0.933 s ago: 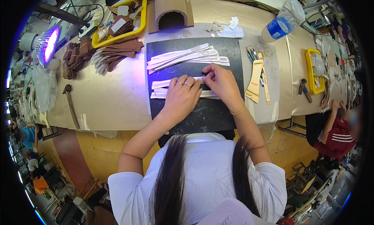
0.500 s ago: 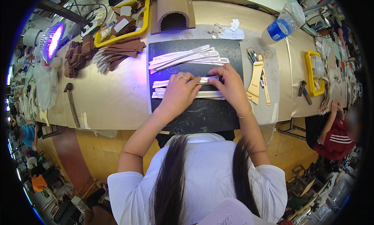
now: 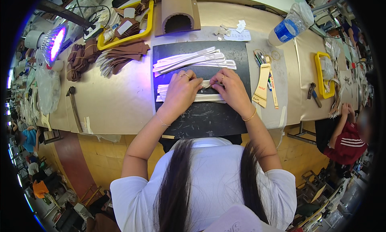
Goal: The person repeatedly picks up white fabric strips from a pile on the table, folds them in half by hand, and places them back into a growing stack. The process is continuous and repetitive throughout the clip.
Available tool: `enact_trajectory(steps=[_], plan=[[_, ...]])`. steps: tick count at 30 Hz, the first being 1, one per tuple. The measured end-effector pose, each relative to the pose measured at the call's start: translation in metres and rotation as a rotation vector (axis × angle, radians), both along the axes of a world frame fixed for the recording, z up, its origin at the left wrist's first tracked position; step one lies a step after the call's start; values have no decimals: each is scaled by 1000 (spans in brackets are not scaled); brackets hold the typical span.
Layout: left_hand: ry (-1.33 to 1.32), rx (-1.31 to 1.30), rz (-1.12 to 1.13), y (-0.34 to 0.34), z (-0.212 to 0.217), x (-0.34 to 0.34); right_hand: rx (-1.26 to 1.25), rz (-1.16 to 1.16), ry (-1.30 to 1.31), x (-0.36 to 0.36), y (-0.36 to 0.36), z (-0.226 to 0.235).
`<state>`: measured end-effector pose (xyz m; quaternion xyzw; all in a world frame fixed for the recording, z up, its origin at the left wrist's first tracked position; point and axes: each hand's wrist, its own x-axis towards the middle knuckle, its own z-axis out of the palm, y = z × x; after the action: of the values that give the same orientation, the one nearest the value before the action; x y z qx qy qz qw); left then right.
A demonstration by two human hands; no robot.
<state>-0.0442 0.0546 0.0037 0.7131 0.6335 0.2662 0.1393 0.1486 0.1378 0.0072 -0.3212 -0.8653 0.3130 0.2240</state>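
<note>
A thin white strip (image 3: 206, 84) is pinched between the fingertips of my left hand (image 3: 181, 89) and my right hand (image 3: 232, 90), close together. Both hands are closed on it, and the fingers hide much of its length. Just nearer to me, partly under my hands, lies a stack of white strips (image 3: 210, 97). A second, fanned-out pile of white strips (image 3: 189, 60) lies farther away. All of these are on a dark cutting mat (image 3: 201, 123).
Beyond the mat stands a brown half-tube form (image 3: 177, 9). Left are a lit lamp (image 3: 56, 43), brown strips (image 3: 126, 57), a yellow tray (image 3: 149, 21) and a hammer (image 3: 72, 107). Right are pens, a cream template (image 3: 262, 85) and a bottle (image 3: 285, 31). A person in red (image 3: 345, 141) sits far right.
My right hand has shifted slightly left, and its fingertips now pinch the strip closer to my left fingers. The piles have stayed where they were.
</note>
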Motion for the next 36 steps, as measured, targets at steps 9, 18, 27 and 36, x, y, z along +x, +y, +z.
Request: enact_trajectory(steps=[9, 18, 27, 36], plan=[[-16, 58, -64, 0, -3, -1, -455, -231, 230, 27, 10, 17], [-257, -194, -55, 20, 15, -17, -525, -335, 407, 43, 12, 5], [-369, -339, -43, 20, 27, -22, -569, -290, 361, 36, 7, 5], [-386, -228, 64, 41, 55, -35, -564, -250, 13, 3, -6, 18]])
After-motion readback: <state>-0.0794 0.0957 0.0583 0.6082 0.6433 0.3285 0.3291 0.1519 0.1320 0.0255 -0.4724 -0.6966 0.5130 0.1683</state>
